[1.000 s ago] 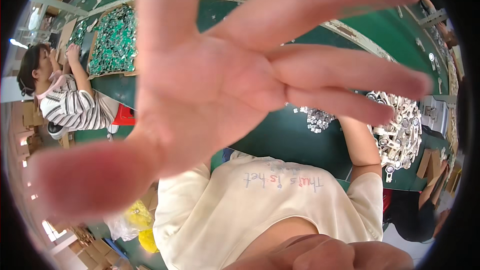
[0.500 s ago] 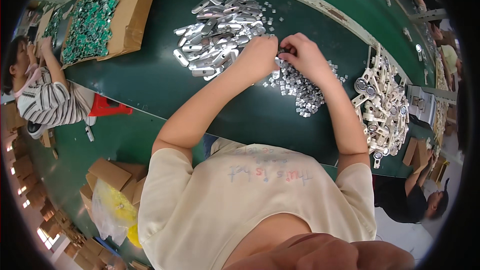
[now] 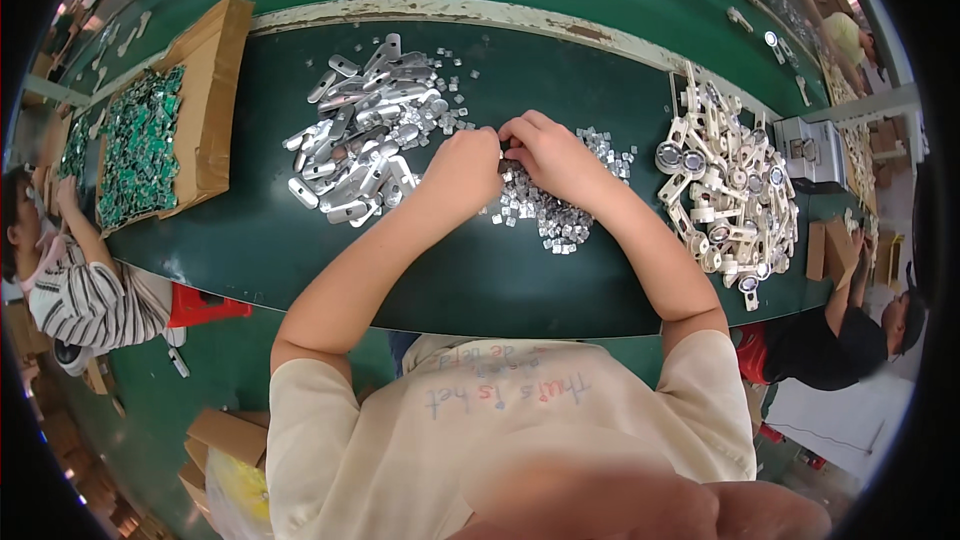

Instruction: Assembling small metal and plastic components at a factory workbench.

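Observation:
My left hand (image 3: 464, 172) is closed, its fingertips pinched together at the near side of the small parts. My right hand (image 3: 556, 162) meets it, thumb and forefinger curled against the left fingertips. Whatever is between them is too small and too covered to make out. Below and around the right hand spreads a pile of small clear-and-silver square pieces (image 3: 562, 230). Left of my left hand lies a heap of long, rounded silver metal shells (image 3: 340, 162), each with a slot or hole, some small square pieces scattered along its right side.
A cardboard box (image 3: 212, 105) of green circuit boards (image 3: 142, 155) stands at the left. On the right is a heap of cream-coloured parts with round lenses (image 3: 735, 185), beside a grey box (image 3: 812, 152). A raised ledge (image 3: 450, 10) runs behind. Other people sit at both sides.
My head view has shifted, so the table and piles appear displaced. Both hands stay together over the small pieces, with the right fingers drawn closer against the left ones.

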`<state>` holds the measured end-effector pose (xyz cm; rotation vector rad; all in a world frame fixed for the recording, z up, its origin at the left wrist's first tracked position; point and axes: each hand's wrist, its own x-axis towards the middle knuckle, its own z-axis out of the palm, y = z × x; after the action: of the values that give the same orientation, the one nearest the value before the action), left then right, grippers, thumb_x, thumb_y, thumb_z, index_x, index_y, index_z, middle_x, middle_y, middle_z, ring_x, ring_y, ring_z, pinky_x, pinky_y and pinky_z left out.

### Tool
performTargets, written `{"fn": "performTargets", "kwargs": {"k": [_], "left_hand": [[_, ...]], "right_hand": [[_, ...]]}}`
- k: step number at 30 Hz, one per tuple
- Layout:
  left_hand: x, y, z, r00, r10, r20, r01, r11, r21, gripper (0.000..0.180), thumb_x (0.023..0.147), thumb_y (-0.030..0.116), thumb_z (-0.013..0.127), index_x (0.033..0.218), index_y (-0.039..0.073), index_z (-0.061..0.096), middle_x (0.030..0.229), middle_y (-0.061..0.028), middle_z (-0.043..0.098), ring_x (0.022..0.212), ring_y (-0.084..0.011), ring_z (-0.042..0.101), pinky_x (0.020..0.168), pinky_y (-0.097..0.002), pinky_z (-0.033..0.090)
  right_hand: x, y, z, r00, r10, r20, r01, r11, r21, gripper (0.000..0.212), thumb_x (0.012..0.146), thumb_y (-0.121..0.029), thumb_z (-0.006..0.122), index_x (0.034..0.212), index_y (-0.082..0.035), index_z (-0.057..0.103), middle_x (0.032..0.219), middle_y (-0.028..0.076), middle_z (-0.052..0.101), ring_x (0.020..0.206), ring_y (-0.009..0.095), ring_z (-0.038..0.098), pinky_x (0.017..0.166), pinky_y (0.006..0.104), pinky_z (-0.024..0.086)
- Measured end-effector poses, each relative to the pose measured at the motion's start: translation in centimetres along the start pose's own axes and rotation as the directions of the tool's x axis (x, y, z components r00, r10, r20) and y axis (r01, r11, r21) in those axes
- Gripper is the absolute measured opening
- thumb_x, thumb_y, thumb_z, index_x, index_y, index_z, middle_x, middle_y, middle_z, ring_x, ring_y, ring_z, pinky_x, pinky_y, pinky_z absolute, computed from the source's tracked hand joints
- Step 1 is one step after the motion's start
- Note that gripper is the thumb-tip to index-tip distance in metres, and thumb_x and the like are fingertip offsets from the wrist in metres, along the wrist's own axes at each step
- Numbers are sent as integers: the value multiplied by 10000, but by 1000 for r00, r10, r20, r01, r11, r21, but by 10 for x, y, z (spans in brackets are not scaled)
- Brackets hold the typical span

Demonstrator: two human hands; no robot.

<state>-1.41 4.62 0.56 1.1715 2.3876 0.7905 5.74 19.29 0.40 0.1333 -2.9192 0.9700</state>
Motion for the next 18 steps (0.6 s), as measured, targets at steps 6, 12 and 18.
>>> {"fn": "performTargets", "kwargs": {"k": [6, 12, 18], "left_hand": [[6, -3, -24, 992, -93, 82, 122, 852, -509, 108, 811, 125, 638, 869, 39, 608, 695, -32, 597, 612, -82, 561, 545, -226, 452], [-13, 15, -26, 996, -47, -73, -46, 426, -903, 264, 828, 29, 607, 1082, -26, 561, 842, -87, 630, 772, -155, 645, 699, -233, 518], [-38, 32, -14, 978, -65, -197, -160, 368, -916, 265, 836, -52, 554, 1100, -62, 550, 870, -137, 622, 773, -181, 647, 720, -269, 541]], "right_hand": [[-19, 2, -27, 968, 91, -232, -50, 983, 179, 90, 848, -69, 581, 914, -9, 595, 811, 59, 585, 734, 141, 581, 670, 241, 462], [-47, -7, -42, 923, 347, -167, -71, 579, 812, 199, 880, -69, 555, 1043, 10, 636, 796, 56, 614, 658, 83, 545, 610, 214, 458], [-63, -40, -48, 935, 280, -217, -16, 645, 764, 250, 870, -25, 552, 1112, 14, 604, 842, 86, 639, 719, 92, 578, 670, 222, 487]]}}
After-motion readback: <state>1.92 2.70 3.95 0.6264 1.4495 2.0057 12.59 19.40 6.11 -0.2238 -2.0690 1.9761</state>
